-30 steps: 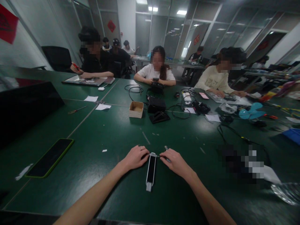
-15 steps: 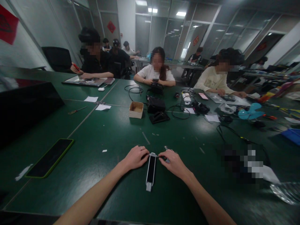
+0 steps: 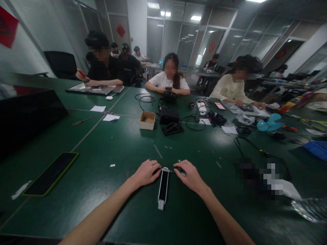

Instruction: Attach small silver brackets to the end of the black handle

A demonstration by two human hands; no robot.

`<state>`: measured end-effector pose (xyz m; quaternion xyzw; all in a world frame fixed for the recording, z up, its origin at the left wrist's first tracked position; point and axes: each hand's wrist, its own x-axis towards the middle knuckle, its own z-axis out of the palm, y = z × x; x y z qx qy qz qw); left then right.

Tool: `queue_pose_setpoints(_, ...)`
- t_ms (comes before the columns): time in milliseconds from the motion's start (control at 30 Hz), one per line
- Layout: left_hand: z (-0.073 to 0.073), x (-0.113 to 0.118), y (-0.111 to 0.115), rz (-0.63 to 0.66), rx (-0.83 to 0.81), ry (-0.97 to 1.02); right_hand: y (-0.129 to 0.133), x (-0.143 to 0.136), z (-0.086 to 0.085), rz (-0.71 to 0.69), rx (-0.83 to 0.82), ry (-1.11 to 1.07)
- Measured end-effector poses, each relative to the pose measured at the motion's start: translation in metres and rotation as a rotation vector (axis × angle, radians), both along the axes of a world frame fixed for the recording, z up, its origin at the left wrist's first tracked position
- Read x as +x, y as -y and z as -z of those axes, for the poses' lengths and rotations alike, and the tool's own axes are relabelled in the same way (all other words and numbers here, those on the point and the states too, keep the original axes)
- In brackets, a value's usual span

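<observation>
A narrow black device with a white frame [image 3: 163, 187] lies lengthwise on the green table [image 3: 122, 211], its pale end toward me. My left hand [image 3: 147, 173] rests at its far left corner, thumb and forefinger closed on that end. Just to the right of the same end is my right hand [image 3: 188, 173], its thumb and forefinger apart, with no contact with the device visible. A thin dark piece sticks out of the device's far end toward it. Small metal parts [image 3: 179, 161] show beside and partly beneath the right fingers.
Farther ahead stand a small open box [image 3: 147, 121] and a black case [image 3: 169, 115] among cables. A green-edged phone [image 3: 52, 173] lies left, a screwdriver [image 3: 83, 121] beyond it. A blue fan [image 3: 270, 122] is at right. Several people sit across the table.
My right thumb and forefinger have parted and drawn slightly away from the device's far end. My left hand keeps its place on it. The view has shifted slightly.
</observation>
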<state>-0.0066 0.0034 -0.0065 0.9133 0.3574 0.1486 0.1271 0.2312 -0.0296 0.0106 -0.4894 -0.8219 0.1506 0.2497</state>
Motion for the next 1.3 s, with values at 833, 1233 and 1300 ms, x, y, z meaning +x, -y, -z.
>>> queue_pose_setpoints(833, -0.005, 0.001, 0.002, -0.012, -0.019, -0.001, -0.054, 0.039, 0.002, 0.024, -0.220, 0.304)
queue_pose_setpoints(1233, -0.003, 0.000, 0.001, -0.010, -0.022, 0.002, -0.050, 0.037, 0.001, 0.114, -0.225, 0.226)
queue_pose_setpoints(1300, -0.003, 0.000, 0.001, -0.008, -0.020, -0.002, -0.043, 0.033, -0.003, 0.109, -0.265, 0.168)
